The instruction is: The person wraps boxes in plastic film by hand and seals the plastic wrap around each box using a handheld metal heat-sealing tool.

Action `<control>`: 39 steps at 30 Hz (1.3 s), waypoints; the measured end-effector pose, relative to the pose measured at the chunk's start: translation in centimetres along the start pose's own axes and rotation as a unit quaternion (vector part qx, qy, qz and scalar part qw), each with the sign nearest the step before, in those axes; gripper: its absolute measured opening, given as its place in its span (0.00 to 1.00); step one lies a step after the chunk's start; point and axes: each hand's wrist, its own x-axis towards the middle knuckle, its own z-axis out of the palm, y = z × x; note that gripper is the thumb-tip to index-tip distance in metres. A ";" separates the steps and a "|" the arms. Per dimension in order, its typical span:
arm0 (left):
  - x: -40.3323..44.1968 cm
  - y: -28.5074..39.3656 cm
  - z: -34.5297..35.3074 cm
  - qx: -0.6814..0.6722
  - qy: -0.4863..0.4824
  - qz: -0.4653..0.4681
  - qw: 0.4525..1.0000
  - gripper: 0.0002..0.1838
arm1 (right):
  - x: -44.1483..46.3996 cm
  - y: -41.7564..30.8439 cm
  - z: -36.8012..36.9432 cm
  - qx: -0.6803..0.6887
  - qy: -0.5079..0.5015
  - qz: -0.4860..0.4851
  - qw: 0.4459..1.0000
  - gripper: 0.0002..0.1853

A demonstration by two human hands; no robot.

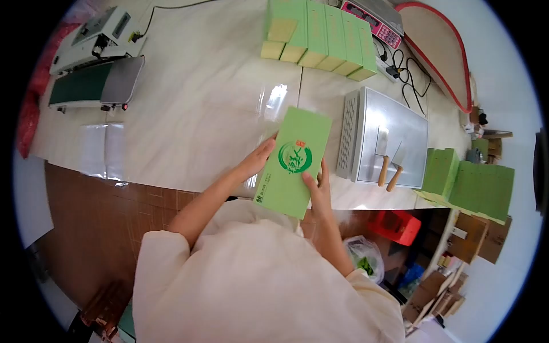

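A flat green box [274, 186] with a dark green round emblem and a small red mark is held tilted in front of my body, over the table's front edge. My left hand [258, 158] grips its left side, the fingers mostly hidden beneath it. On the right side, my right hand [318, 186] holds the box with the thumb on its top face and the fingers along the edge. Behind it, a row of similar green boxes [326, 37] stands on the pale table [194, 97].
Right of my hands, a metal box [369, 143] carries two wooden-handled tools [390, 174]. A machine [94, 80] stands at the left. Cables [409, 80] and a pink-edged scale [374, 26] lie at the back right, with green boxes [480, 188] at the far right.
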 end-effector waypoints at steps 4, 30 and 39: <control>0.8 -7.1 -8.5 0.470 0.095 0.085 0.874 0.42 | -3.8 2.0 1.6 0.007 0.134 0.035 0.990 0.44; 21.3 1.0 -15.0 0.580 -0.060 0.259 0.770 0.40 | -7.5 1.6 10.0 -0.251 0.273 -0.043 0.927 0.43; 22.5 0.9 -12.9 0.684 -0.119 0.111 0.711 0.25 | -10.7 1.4 10.3 -0.282 0.302 -0.051 0.909 0.42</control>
